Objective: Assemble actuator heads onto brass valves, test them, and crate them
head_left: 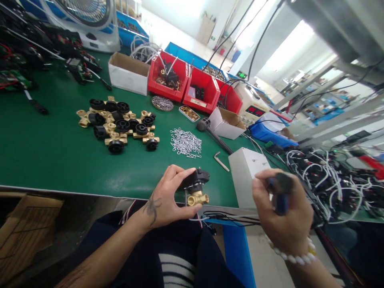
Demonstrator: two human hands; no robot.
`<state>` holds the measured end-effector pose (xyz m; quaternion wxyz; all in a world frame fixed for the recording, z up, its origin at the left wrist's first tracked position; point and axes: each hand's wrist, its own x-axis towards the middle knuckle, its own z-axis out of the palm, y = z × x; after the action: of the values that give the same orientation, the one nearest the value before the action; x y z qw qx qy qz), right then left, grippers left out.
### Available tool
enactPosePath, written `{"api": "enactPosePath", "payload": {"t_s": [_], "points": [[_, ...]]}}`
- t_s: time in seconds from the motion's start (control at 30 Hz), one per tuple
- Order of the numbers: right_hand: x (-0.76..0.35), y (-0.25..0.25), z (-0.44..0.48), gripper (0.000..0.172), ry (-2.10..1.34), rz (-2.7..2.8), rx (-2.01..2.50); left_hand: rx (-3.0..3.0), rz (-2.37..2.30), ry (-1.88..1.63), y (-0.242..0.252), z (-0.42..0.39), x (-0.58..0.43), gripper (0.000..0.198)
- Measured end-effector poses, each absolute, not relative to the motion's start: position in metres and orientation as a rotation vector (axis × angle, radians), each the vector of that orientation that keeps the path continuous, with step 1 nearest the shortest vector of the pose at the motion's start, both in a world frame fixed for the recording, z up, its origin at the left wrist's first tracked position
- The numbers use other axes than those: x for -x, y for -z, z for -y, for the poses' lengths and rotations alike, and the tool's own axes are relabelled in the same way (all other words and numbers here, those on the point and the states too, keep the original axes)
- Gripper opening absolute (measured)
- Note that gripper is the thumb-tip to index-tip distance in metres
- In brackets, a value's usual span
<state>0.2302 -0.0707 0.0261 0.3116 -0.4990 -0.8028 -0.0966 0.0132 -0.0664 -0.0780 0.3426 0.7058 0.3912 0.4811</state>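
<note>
My left hand (166, 198) grips a brass valve (198, 199) with a black plastic head, thumb below and fingers above, at the front edge of the table. To the right, my right hand (286, 220) is closed around a dark, blurred handle-like object (282, 191); its kind cannot be made out. That hand is beside a white box (247, 172) with small metal pieces on its top. Beyond the left hand lies a pile of silver wire clips (186, 143). Several brass fittings with black caps (122, 125) are grouped at the left.
Along the back stand a white carton (129, 76), red bins (169, 76) and an open box (228, 124). A round dish of pins (162, 103), a tray of brass parts (189, 113), a hammer (214, 134) and a hex key (221, 161) lie nearer. Tangled cables (324, 180) cover the right.
</note>
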Motion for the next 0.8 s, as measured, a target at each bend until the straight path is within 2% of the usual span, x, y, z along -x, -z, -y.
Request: {"api": "enactPosePath", "payload": {"t_s": [0.07, 0.17, 0.23, 0.37, 0.53, 0.7, 0.8], "points": [[-0.2297, -0.0238, 0.0702, 0.02, 0.253, 2.206, 1.326, -1.841, -1.019, -1.248, 0.0776, 0.0661, -0.0132, 0.07], [-0.227, -0.0235, 0.0679, 0.024, 0.165, 2.635, 1.412, -1.839, -1.032, -1.24, 0.0775, 0.0657, -0.0131, 0.071], [-0.2257, -0.0267, 0.0672, 0.022, 0.157, 2.57, 1.401, -1.836, -1.031, -1.236, 0.0779, 0.0657, -0.013, 0.071], [-0.2241, -0.0269, 0.0689, 0.021, 0.246, 2.084, 1.283, -1.838, -1.018, -1.249, 0.0787, 0.0661, -0.013, 0.071], [-0.2234, -0.0195, 0.0687, 0.023, 0.175, 2.609, 1.359, -1.83, -1.021, -1.259, 0.0773, 0.0667, -0.0132, 0.07], [-0.2274, -0.0223, 0.0687, 0.021, 0.228, 2.123, 1.263, -1.832, -1.014, -1.254, 0.0768, 0.0665, -0.0127, 0.07], [-0.2255, -0.0227, 0.0689, 0.023, 0.2, 2.481, 1.327, -1.829, -1.014, -1.25, 0.0765, 0.0663, -0.0126, 0.07]]}}
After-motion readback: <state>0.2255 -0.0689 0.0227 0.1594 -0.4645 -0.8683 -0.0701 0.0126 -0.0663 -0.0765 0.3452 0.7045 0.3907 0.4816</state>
